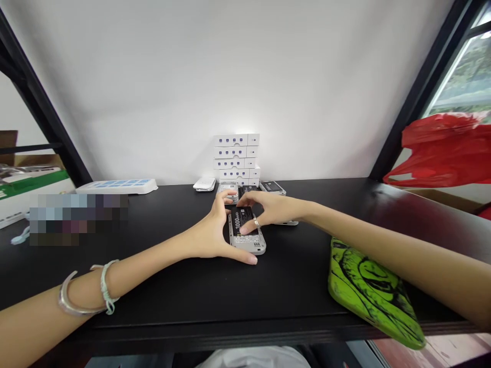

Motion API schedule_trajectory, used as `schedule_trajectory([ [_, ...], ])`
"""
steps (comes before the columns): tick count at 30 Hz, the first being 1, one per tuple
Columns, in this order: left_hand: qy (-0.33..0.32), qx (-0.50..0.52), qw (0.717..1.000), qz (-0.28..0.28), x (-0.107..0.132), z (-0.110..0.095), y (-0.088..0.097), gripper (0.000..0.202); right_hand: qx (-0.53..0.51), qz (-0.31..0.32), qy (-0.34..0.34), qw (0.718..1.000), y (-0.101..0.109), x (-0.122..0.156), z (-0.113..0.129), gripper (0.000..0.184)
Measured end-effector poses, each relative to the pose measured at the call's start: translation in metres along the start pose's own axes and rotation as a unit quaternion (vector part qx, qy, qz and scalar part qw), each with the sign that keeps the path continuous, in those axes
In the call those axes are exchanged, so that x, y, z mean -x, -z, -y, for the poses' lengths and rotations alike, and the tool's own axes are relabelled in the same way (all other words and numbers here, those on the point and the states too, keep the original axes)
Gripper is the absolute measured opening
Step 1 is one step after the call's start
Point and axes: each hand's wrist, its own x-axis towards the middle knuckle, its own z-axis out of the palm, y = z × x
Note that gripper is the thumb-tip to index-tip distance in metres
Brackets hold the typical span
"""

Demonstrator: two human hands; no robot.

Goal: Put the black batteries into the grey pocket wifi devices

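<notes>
A white handheld device point(251, 246) with its back uncovered lies on the black table. A black battery point(238, 221) marked 3000mAh sits in or over its recess; I cannot tell how fully it is seated. My left hand point(213, 232) spans the device, thumb along its near edge and fingers at the far end. My right hand point(268, 205) pinches the battery from above, thumb on the near end and fingers on the far end. Just behind are more white devices, one with a black battery point(271, 186), partly hidden by my hands.
Several white boxes point(233, 152) are stacked against the wall, beside a small white pile point(204, 183). A power strip point(118, 186) lies back left. A green patterned case point(368, 286) overhangs the front edge under my right forearm. A red plastic bag point(445, 148) is at right.
</notes>
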Motion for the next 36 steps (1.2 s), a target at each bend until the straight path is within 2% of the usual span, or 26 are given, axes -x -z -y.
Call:
schedule_trajectory([
  [4,-0.004,0.002,1.000,-0.004,0.000,0.001,0.000,0.115,0.002,0.032,0.010,0.999,0.007,0.005,0.005,0.063],
  [6,-0.007,0.006,1.000,-0.009,-0.001,0.001,-0.001,0.115,0.029,0.061,0.033,0.997,0.010,0.009,0.011,0.065],
  [10,-0.030,0.005,0.999,-0.019,-0.002,0.001,-0.002,0.114,0.112,0.116,0.065,0.985,0.007,0.014,0.021,0.094],
  [13,-0.027,-0.005,0.999,-0.018,-0.001,0.002,-0.001,0.115,0.120,0.101,0.084,0.984,0.004,0.014,0.020,0.107],
  [18,-0.020,0.005,0.999,-0.033,0.001,0.002,-0.001,0.113,0.067,0.083,0.114,0.988,0.004,0.010,0.014,0.101],
  [22,-0.024,0.021,0.999,-0.012,0.002,-0.001,0.002,0.118,0.073,0.069,0.120,0.988,0.009,0.011,0.015,0.091],
  [24,-0.024,0.034,0.999,-0.004,0.002,-0.001,0.005,0.120,0.070,0.065,0.120,0.988,0.018,0.012,0.013,0.082],
  [27,-0.014,0.043,0.999,-0.014,0.001,0.000,0.007,0.113,0.064,0.038,0.097,0.993,0.045,0.011,-0.006,0.071],
  [32,0.003,0.008,0.999,-0.032,-0.005,0.005,0.010,0.100,0.103,-0.039,-0.033,0.993,0.093,-0.003,-0.070,0.059],
  [36,-0.003,-0.068,0.996,-0.053,-0.019,0.014,0.021,0.078,0.093,-0.039,-0.073,0.992,0.098,-0.020,-0.105,0.057],
])
